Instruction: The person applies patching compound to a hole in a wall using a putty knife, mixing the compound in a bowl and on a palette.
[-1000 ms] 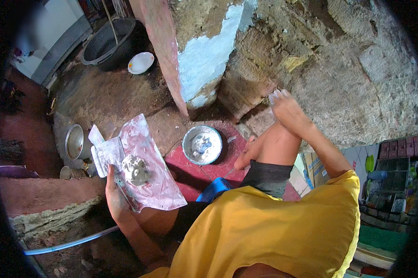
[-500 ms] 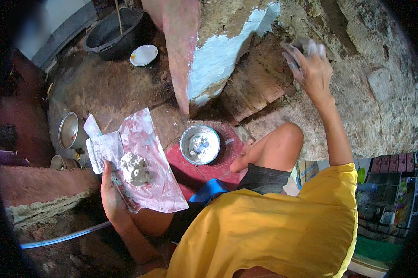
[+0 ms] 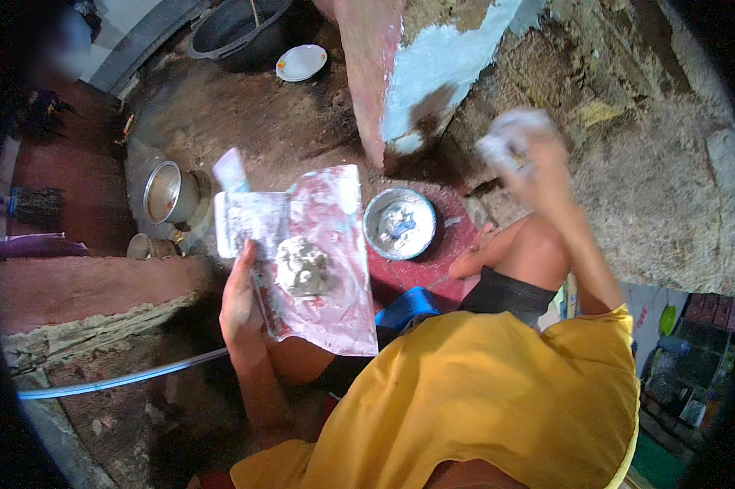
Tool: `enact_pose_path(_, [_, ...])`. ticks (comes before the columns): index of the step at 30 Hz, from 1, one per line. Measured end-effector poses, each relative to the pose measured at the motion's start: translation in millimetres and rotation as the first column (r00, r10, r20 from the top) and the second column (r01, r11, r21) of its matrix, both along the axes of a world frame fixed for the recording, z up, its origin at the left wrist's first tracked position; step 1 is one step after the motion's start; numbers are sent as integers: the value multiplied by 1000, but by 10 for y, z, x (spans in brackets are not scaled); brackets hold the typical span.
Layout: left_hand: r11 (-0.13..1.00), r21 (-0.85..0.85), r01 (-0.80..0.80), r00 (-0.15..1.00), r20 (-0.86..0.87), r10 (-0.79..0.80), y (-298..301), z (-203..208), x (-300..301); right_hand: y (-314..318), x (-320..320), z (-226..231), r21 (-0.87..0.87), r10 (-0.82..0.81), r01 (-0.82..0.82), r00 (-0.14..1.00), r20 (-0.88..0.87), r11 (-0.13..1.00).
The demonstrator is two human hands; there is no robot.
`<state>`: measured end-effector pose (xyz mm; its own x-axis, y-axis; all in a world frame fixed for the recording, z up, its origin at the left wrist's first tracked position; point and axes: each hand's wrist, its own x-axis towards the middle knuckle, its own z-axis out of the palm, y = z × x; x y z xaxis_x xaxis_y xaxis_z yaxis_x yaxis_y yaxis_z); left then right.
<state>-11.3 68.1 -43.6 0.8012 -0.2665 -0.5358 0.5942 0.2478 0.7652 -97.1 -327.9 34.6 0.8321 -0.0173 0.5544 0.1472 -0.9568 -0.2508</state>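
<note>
Red floor [image 3: 393, 281]: round bowl [image 3: 399, 257], white paste [image 3: 406, 213] inside. Left hand [image 3: 241, 303]: grip clamped on smeared sheet [image 3: 326, 204] bearing greyish lump [image 3: 304, 269]. Right hand [image 3: 538, 175] blurred; grip can't be told.

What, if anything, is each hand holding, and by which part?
The left hand holds the pinkish sheet by its left side. The right hand is blurred; whether it holds anything cannot be told.

From my remote station I count two hands [image 3: 240, 297] [image 3: 544, 175] (one left, one right), one grey-white mound [image 3: 304, 269], one sheet [image 3: 339, 216], one bowl [image 3: 375, 230], one plate [image 3: 301, 63], one tub [image 3: 220, 53] and one metal pot [image 3: 189, 196].
</note>
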Motion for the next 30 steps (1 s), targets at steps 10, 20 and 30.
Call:
enact_pose_path(10, [935,126,331,943,-84,-323,-681,387,-251,1422,-42,-1827,809,525,-345,849,53,477])
enact_pose_path(20, [796,93,597,794,-206,-572,-864,339,-319,1386,-261,-1980,902,491,-253,870,53,351])
enact_pose_path(30, [980,98,173,977,105,-183,-488,141,-181,382,-187,-1122,713,224,-39,960,-167,700])
